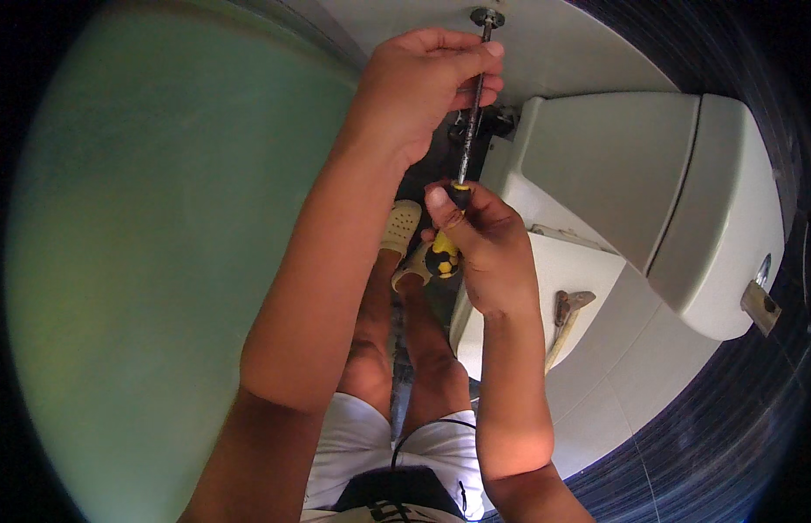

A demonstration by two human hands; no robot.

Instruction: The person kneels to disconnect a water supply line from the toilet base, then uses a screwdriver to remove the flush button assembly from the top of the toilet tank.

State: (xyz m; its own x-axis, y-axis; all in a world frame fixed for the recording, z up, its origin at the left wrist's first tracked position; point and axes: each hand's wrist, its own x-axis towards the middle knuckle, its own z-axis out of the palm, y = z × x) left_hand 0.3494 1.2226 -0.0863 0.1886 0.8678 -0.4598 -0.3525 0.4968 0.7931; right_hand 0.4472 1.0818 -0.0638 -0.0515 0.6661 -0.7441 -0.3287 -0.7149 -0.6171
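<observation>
Gripping a long screwdriver with a dark metal shaft and a yellow-and-black handle (pixel 462 166), the person has both hands on the tool at once. The right hand (pixel 480 248) sits near the centre of the view, its grip clamped round the handle, thumb pressed along the top where the shaft begins. Up at twelve o'clock, the left hand (pixel 423 87) has its grip pinched together on the upper shaft, fingertips (pixel 491 54) wrapped across the metal. The shaft runs almost straight up from one hand to the other, and its tip meets a small round metal fitting (pixel 487 16) on the white surface at the very top edge. Whether the tip is seated in it, I cannot tell.

Over at two o'clock lies a white ceramic toilet tank with a lid (pixel 684 192), with a metal flush lever (pixel 761 301) at three o'clock. Just right of the right forearm, a small rusty-looking metal hand tool (pixel 564 318) rests on a white ledge (pixel 589 261). A pale green wall (pixel 161 261) fills the whole nine o'clock side. Below the hands a beige sandal (pixel 402 227) shows on the person's foot, and white shorts (pixel 397 453) sit at six o'clock.
</observation>
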